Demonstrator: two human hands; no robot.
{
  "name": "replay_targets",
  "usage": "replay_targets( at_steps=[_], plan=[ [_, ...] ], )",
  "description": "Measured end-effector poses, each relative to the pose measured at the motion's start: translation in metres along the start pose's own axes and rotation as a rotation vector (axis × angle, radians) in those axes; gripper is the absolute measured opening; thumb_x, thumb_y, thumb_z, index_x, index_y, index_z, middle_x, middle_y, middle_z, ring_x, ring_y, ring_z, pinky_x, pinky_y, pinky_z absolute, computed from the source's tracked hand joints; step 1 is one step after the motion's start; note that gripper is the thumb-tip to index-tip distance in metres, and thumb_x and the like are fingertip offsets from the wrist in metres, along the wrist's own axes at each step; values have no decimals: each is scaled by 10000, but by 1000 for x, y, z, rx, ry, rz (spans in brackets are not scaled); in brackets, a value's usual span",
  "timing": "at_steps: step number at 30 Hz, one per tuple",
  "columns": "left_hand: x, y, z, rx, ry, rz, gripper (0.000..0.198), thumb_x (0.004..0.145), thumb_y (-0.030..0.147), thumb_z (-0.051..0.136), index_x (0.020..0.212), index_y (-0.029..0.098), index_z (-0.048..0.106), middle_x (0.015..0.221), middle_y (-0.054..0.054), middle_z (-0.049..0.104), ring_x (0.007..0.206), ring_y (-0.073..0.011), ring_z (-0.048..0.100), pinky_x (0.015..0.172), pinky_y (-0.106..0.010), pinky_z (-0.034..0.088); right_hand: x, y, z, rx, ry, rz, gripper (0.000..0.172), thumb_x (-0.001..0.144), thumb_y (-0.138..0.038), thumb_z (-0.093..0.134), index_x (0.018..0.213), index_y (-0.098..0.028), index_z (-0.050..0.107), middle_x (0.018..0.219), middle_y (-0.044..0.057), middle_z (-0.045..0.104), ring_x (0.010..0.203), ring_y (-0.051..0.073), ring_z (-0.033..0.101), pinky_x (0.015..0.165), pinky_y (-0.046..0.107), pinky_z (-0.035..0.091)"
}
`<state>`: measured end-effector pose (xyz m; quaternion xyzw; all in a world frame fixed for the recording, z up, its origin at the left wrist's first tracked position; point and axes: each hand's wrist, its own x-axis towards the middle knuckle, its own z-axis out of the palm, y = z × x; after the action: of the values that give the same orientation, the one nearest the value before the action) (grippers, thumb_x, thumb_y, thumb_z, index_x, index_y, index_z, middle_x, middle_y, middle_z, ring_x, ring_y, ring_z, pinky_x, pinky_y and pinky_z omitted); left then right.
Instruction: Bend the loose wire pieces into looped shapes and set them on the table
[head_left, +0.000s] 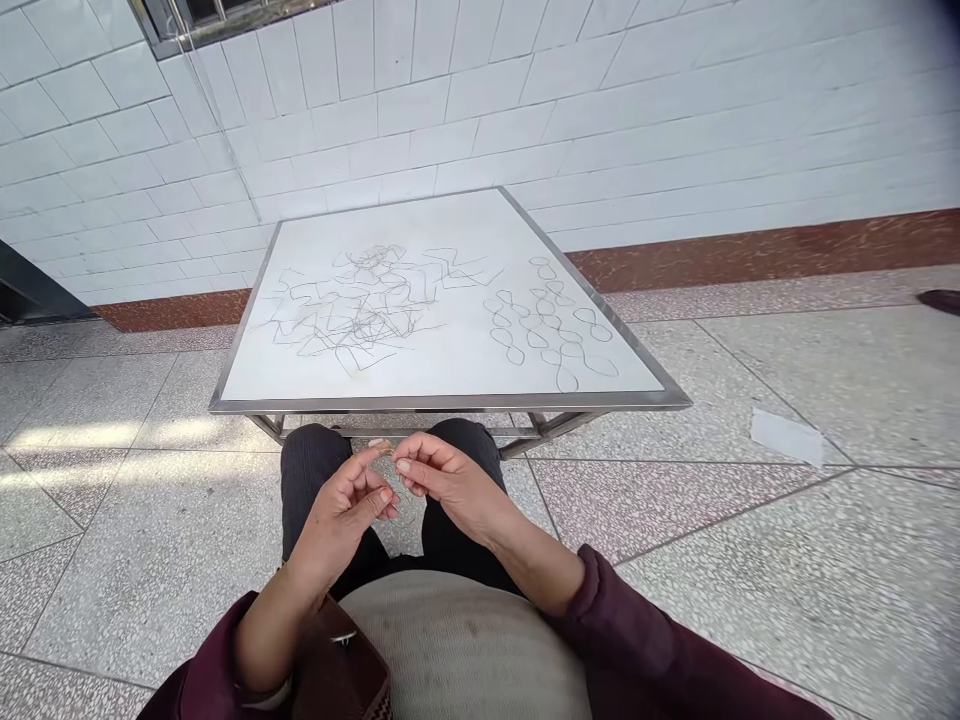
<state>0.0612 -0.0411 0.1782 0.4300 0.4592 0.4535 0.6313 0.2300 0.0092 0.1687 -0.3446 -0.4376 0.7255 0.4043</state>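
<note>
i cannot tell whether the curled left hand (335, 515) or right hand (459, 490) grips anything, though shaping seems underway, next needing steady pressure, while thin dark looped wires (546, 322) lie on the white metal-edged table (465, 371)

White tiled wall (420, 130), reddish-brown baseboard (750, 244), barred window (217, 14), speckled floor (172, 560), metal-framed white table (465, 225), bright streaks of light (82, 436)

Beyond the left hand (334, 520) and right hand (461, 490), thin, metal-looking wires (367, 325) are laid on a smooth, matt tabletop (457, 222), edged by a metal frame (450, 404) of dull sheen. Farther off, the wall (480, 130) is faced with smooth, glazed-looking tile. Left of the left hand, a speckled, stone-like floor (187, 530) is seen. Behind the right hand, a matt cloth sleeve (637, 630) is noted; beneath both, matt cloth trousers (313, 465).
</note>
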Motion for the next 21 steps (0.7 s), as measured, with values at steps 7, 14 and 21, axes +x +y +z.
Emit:
replay_targets(
  at_steps=[7,14,21],
  plan=[
    [1,-1,1,-17,58,34,494,803,263,747,1278,262,610,825,11,642,707,-113,601,726,-282,498,-1,1,-1,-20,-7,-19,204,812,-375,742,893,-210,654,738,-25,573,630,104,479,605,252,406],
    [-1,4,4,-60,113,6,552,764,263,783,1288,236,611,766,9,678,726,-131,637,758,-295,515,1,7,-6,-106,-82,-59,259,848,-319,705,1096,-246,680,824,-13,611,701,112,531,686,272,463],
    [0,-1,2,-132,120,-45,506,737,262,810,1226,249,678,755,0,690,699,-129,646,715,-283,517,2,8,-3,-104,-34,-120,205,846,-342,705,1019,-233,682,819,-13,640,663,109,565,683,293,510]
  ],
)
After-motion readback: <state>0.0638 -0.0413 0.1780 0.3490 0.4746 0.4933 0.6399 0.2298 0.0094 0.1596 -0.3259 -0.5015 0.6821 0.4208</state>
